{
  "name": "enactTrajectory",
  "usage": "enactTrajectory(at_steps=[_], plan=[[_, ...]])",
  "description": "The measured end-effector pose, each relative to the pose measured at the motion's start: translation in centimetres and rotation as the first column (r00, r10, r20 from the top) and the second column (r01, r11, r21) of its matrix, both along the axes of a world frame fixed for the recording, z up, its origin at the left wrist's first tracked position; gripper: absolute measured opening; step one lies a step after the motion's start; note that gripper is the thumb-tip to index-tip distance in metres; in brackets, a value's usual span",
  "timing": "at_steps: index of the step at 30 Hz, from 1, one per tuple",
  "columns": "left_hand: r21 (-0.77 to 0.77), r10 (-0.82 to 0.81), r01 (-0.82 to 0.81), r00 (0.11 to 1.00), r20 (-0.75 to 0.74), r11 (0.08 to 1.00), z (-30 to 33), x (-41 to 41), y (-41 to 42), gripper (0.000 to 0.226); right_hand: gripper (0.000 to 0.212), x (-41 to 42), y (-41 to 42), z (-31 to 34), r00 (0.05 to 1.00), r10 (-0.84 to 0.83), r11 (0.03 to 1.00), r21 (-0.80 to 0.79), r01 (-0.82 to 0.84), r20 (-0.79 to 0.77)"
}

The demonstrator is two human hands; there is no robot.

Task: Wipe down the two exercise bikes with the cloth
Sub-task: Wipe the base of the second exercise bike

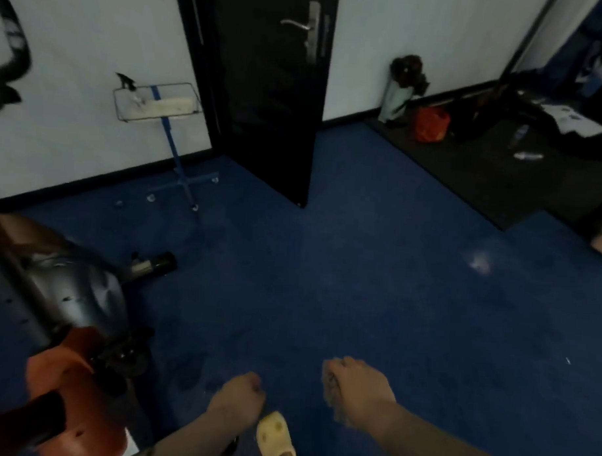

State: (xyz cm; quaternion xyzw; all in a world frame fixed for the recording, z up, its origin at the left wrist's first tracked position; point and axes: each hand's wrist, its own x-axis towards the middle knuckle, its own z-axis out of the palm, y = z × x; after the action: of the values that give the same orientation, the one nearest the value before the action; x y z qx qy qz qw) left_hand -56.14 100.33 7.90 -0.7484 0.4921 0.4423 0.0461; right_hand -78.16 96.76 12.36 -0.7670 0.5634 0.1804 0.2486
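Observation:
One exercise bike [68, 298] with a black body and orange panels stands at the lower left, partly cut off by the frame edge. My right hand [358, 390] hangs over the blue floor, closed around a pale greyish cloth [333, 397] that shows blurred under the fingers. My left hand [239, 396] is a closed fist beside it, a little right of the bike, with nothing visible in it. Neither hand touches the bike. A second bike is not identifiable in view.
A wire basket on a blue wheeled stand [157, 101] holds a spray bottle by the left wall. A black door [273, 90] stands open. A dark mat [499, 173] at the right carries a red bag [429, 125] and bottles. A yellow slipper [275, 435] shows below.

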Motion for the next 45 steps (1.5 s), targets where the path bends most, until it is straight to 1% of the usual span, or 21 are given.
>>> enactTrajectory(at_steps=[3,6,10,14,16,19,21,24,27,32,34,38,42,45], plan=[[-0.055,0.02,-0.017,0.999,0.043,0.998,0.7,1.2,-4.5,0.013,0.03,1.5,-5.7,1.0,0.997,-0.021,0.998,-0.064,0.026,0.068],[-0.054,0.075,-0.073,0.996,0.038,0.996,1.1,2.0,-7.6,0.021,0.031,3.2,-9.9,1.8,0.994,0.02,0.994,-0.107,-0.009,0.105],[-0.035,0.184,-0.183,0.982,0.029,0.982,1.0,2.6,-10.5,0.027,0.04,5.2,-14.7,0.9,0.984,0.125,0.99,-0.079,-0.115,0.126],[-0.021,0.313,-0.312,0.949,0.048,0.95,0.7,4.6,-14.0,0.034,0.032,7.7,-20.7,-0.1,0.959,0.254,0.967,-0.031,-0.252,0.126],[-0.016,0.406,-0.405,0.913,0.036,0.914,0.7,5.6,-15.9,0.035,0.031,8.9,-24.3,-0.2,0.931,0.339,0.94,-0.018,-0.34,0.136],[-0.019,0.549,-0.549,0.834,0.053,0.835,1.1,7.3,-19.4,0.036,0.027,11.4,-30.4,0.7,0.882,0.443,0.896,-0.046,-0.441,0.164],[-0.034,0.582,-0.581,0.811,0.063,0.813,1.5,8.2,-22.1,0.036,0.027,13.4,-34.3,1.3,0.849,0.5,0.866,-0.073,-0.495,0.171],[-0.091,0.631,-0.625,0.774,0.061,0.775,2.2,9.1,-25.9,0.033,0.025,16.8,-38.7,1.7,0.825,0.527,0.849,-0.072,-0.524,0.203],[-0.119,0.688,-0.678,0.722,0.078,0.725,2.7,10.7,-28.0,0.031,0.022,20.4,-40.5,1.6,0.802,0.55,0.829,-0.036,-0.558,0.232],[-0.095,0.758,-0.752,0.65,0.056,0.652,2.2,15.3,-29.1,0.029,0.024,27.5,-42.2,0.7,0.693,0.675,0.727,-0.072,-0.682,0.251],[-0.084,0.773,-0.768,0.632,0.057,0.635,1.9,17.9,-29.3,0.03,0.02,30.9,-42.9,0.5,0.664,0.7,0.704,-0.099,-0.703,0.264],[-0.077,0.793,-0.789,0.609,0.034,0.609,2.4,24.1,-30.0,0.027,0.021,37.4,-44.5,1.3,0.644,0.716,0.689,-0.131,-0.712,0.269],[-0.16,0.812,-0.798,0.582,0.049,0.581,3.8,30.9,-31.1,0.032,0.019,44.3,-45.7,2.7,0.621,0.715,0.692,-0.199,-0.694,0.321],[-0.2,0.84,-0.821,0.543,0.021,0.535,4.9,34.6,-32.0,0.034,0.017,48.3,-46.4,3.7,0.596,0.729,0.679,-0.245,-0.692,0.337]])
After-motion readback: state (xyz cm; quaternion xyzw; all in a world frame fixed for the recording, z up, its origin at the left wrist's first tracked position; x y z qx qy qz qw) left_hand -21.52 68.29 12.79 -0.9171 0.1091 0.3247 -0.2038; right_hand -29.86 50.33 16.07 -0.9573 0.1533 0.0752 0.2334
